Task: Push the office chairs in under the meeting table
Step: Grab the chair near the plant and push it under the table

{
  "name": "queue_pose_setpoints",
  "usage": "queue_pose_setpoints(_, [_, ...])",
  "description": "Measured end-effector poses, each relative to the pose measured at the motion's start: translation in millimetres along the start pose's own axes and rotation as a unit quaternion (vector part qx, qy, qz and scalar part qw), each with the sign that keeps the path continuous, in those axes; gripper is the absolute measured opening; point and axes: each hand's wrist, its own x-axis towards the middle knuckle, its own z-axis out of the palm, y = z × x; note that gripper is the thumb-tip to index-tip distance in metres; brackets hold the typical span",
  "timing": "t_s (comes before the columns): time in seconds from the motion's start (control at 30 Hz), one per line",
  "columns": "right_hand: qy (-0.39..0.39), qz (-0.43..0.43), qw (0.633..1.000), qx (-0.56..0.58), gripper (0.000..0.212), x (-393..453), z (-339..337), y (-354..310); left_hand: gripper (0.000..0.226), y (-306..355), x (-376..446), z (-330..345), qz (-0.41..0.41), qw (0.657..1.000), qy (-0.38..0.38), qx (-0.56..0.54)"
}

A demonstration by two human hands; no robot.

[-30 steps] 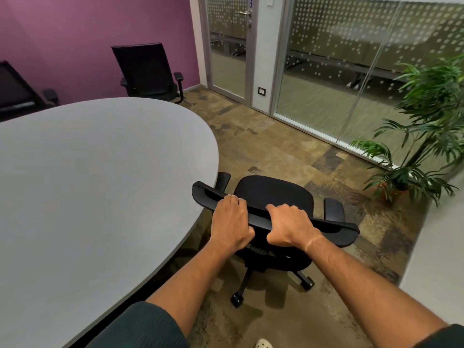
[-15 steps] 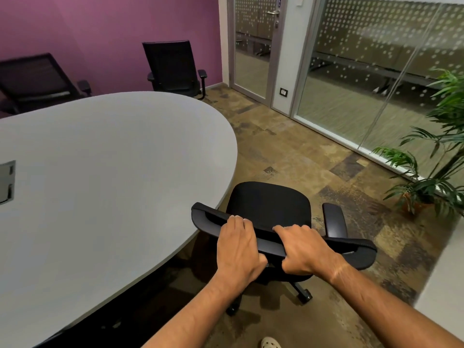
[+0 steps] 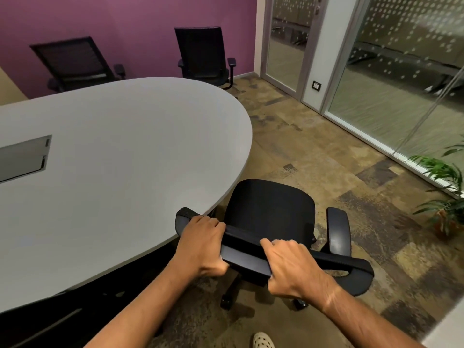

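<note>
A purple wall (image 3: 125, 26) fills the upper left of the frame. Frosted, dotted glass partitions (image 3: 406, 71) and a door (image 3: 286, 41) line the upper right, above mottled brown carpet (image 3: 326, 156). A plant (image 3: 444, 197) stands at the right edge.

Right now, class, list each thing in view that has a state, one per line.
Near chair: seat not yet under the table, gripped by its backrest.
Left hand: grips the backrest.
Right hand: grips the backrest.
Two far chairs: pulled out, by the purple wall.
Table hatch: closed.
</note>
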Motion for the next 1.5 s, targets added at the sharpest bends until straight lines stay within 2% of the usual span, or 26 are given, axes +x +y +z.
queue_pose_setpoints(0.17, [-0.004, -0.013, 1.0, -0.003, 0.057, -14.9, 3.0, 21.2, 0.043, 31.0, -12.6, 4.7, -0.033, 0.999, 0.002, -0.009])
queue_pose_setpoints(0.3, [-0.01, -0.022, 1.0, 0.001, 0.07, -22.7, 4.7, 29.9, 0.044, 49.8, -25.0, 8.1, -0.059, 0.998, 0.034, -0.015])
queue_pose_setpoints(0.67, [-0.054, -0.083, 0.995, 0.023, 0.073, -33.1, 7.4, 18.8, 0.057, 70.1, -70.1, 6.8, -0.142, 0.99, 0.016, -0.016])
queue_pose_setpoints(0.8, [-0.064, -0.106, 0.992, 0.025, 0.073, -34.1, 11.1, 17.3, 0.084, 77.9, -83.6, 5.6, -0.192, 0.98, -0.048, -0.009])
queue_pose_setpoints(0.9, [-0.073, -0.13, 0.989, 0.025, 0.085, -33.1, 12.3, 18.8, 0.097, 84.6, -90.6, 4.1, -0.219, 0.971, -0.096, 0.001])
queue_pose_setpoints(1.0, [-0.091, -0.152, 0.984, 0.033, 0.093, -30.6, 10.1, 20.5, 0.096, 90.3, -97.5, 5.3, -0.239, 0.962, -0.129, 0.003])
queue_pose_setpoints(1.1, [-0.096, -0.171, 0.98, 0.033, 0.094, -27.1, 6.8, 23.6, 0.086, 95.8, -102.9, 10.1, -0.262, 0.958, -0.117, 0.013])
queue_pose_setpoints(1.23, [-0.106, -0.193, 0.975, 0.021, 0.095, -21.3, 4.4, 22.1, 0.083, 97.9, -107.6, 12.8, -0.29, 0.95, -0.114, 0.006])
queue_pose_setpoints(1.5, [-0.101, -0.221, 0.97, 0.015, 0.098, -7.9, 0.5, 9.4, 0.101, 85.9, -117.0, 13.7, -0.308, 0.945, -0.106, 0.002])
